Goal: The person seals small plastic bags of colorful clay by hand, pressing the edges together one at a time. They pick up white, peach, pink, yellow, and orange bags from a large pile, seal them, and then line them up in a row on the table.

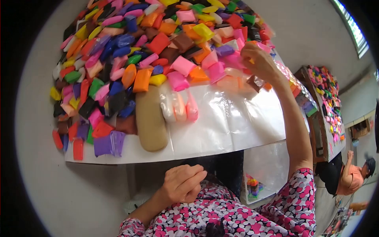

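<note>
My right hand (258,61) reaches over the right side of a big heap of coloured, clay-like packets (182,65). Its fingers are curled together, slightly blurred, and I cannot make out what is in them. Pink and orange pieces lie around the fingertips, and a brown packet (255,83) is just below the hand. Near my body, below the table edge, my left hand (183,183) is closed, its fingers folded; anything inside is hidden. On the table's near side lie a long tan block (151,120) and, beside it, a clear-wrapped group of white, peach and pink pieces (180,106).
The table (229,136) has a shiny white sheet over it. A clear-wrapped bundle of coloured pieces (302,94) is at its right edge. Below stands a pale bin (262,166) with coloured pieces inside. Another heaped table (325,102) and a person in orange (353,179) are at right.
</note>
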`<state>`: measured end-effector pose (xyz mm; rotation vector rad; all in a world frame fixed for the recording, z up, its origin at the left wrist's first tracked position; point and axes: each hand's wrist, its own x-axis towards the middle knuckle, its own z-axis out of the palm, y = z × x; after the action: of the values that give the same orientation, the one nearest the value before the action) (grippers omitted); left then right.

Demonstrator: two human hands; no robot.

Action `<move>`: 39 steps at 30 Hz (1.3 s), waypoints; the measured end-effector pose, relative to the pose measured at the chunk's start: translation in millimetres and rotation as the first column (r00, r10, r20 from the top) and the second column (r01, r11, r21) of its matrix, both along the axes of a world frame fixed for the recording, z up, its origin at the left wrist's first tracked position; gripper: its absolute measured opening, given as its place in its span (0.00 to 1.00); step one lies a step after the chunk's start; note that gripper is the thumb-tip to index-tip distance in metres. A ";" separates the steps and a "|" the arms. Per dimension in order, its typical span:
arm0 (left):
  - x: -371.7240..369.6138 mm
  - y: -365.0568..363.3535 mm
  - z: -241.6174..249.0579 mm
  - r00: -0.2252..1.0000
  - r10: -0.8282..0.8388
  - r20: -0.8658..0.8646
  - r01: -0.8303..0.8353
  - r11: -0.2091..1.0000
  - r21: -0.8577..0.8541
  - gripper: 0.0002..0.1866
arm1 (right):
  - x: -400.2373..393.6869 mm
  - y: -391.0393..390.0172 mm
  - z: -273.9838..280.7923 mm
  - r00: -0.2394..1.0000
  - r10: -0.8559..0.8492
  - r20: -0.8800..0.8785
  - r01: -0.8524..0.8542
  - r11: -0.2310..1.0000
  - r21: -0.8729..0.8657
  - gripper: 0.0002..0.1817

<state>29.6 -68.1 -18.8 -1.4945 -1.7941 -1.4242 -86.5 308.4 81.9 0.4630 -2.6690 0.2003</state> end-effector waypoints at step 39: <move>-8.7 77.8 22.2 0.895 0.067 0.442 -0.023 0.994 -0.104 0.03 | 177.8 -110.8 -45.4 0.952 -0.276 0.130 0.267 0.550 -0.791 0.11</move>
<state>20.9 9.8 3.4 -1.2245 -2.1738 -1.7897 91.2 197.6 36.5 -0.2573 -2.2509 1.2389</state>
